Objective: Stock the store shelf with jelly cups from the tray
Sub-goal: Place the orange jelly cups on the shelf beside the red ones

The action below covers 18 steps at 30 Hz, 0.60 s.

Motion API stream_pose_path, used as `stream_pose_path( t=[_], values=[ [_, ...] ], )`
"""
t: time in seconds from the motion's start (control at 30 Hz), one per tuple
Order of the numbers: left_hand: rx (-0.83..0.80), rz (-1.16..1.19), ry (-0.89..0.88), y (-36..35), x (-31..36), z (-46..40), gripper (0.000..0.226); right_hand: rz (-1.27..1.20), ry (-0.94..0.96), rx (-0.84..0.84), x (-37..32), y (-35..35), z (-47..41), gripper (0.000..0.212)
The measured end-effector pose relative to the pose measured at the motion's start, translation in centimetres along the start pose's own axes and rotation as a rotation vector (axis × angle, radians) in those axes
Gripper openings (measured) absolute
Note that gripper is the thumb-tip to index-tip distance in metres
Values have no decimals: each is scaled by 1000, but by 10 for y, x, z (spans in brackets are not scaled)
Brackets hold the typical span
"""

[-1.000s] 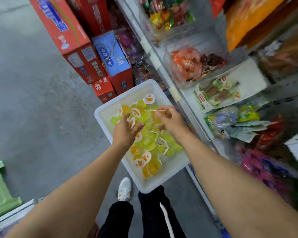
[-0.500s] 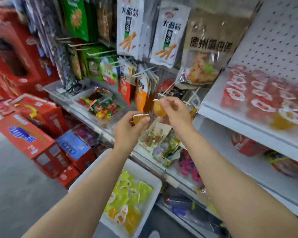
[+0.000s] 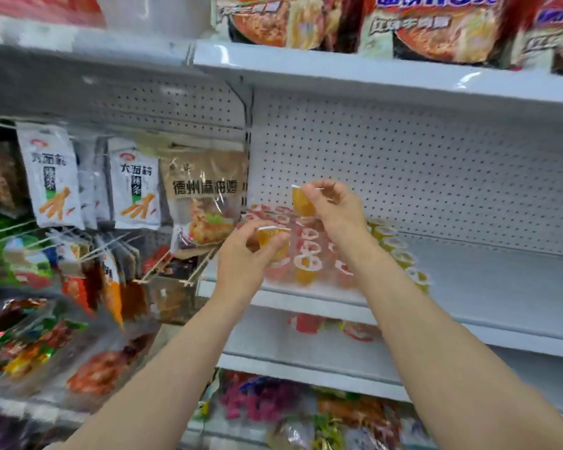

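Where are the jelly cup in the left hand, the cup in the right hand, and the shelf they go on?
left-hand jelly cup [image 3: 268, 238]: head view, on its orange body below the lid.
right-hand jelly cup [image 3: 301, 203]: head view, on its orange side.
shelf [image 3: 488, 280]: head view, on its bare deck right of the cups.

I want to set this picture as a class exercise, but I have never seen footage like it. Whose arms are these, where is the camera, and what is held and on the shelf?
There is no machine: the arms are a person's, filmed by a wide-angle camera worn on their head, looking forward and down. The left hand holds one orange jelly cup; the right hand pinches another orange cup slightly higher. Both are over a white shelf where red and orange cups already stand in rows, with a line of yellowish cups beside them. Snack packets hang to the left.
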<state>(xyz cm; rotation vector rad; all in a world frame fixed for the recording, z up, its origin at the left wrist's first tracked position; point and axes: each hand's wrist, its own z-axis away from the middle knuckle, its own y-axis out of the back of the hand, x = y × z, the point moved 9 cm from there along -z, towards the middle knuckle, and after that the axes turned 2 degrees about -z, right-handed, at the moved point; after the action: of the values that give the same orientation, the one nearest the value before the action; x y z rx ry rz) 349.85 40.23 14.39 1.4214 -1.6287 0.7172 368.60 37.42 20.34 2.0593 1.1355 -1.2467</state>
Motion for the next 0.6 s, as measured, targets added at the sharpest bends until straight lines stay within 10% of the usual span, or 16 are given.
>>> stream_pose_path(
  t=[0.6],
  values=[
    [-36,71,109,-297,36,-58,18,160,-40,97,70,296,-140,19]
  ],
)
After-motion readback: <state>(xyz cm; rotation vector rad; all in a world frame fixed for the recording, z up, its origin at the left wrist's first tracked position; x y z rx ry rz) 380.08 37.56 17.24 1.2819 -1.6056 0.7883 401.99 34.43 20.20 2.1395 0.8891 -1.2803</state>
